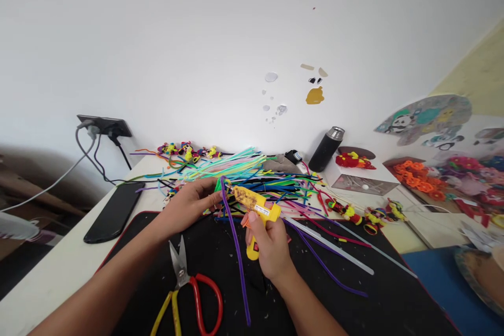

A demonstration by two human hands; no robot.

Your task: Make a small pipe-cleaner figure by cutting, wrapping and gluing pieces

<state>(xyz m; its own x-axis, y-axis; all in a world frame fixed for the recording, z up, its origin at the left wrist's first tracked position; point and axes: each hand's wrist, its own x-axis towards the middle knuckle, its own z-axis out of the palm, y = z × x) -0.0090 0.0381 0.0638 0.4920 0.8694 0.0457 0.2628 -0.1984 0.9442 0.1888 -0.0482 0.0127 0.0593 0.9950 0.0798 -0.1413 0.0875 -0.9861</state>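
Observation:
My right hand (271,247) is wrapped round a yellow glue gun (256,207), a finger at its orange trigger. A translucent glue stick (328,245) sticks out of the gun's back, pointing right. The nozzle meets a small green piece (219,185) and a purple pipe cleaner (237,247), which my left hand (199,198) pinches. The long end of this pipe cleaner hangs down over the black mat (299,304). How the green piece is shaped is partly hidden by my fingers. Below my left forearm lie open scissors (182,275) with one red and one yellow handle.
A heap of colourful pipe cleaners (271,185) covers the table behind my hands. Small pipe-cleaner figures (350,214) lie at right and back left. A black phone (112,212) sits left, a black thermos (326,149) and white box (362,181) at the back right. Cables hang from a wall socket (104,126).

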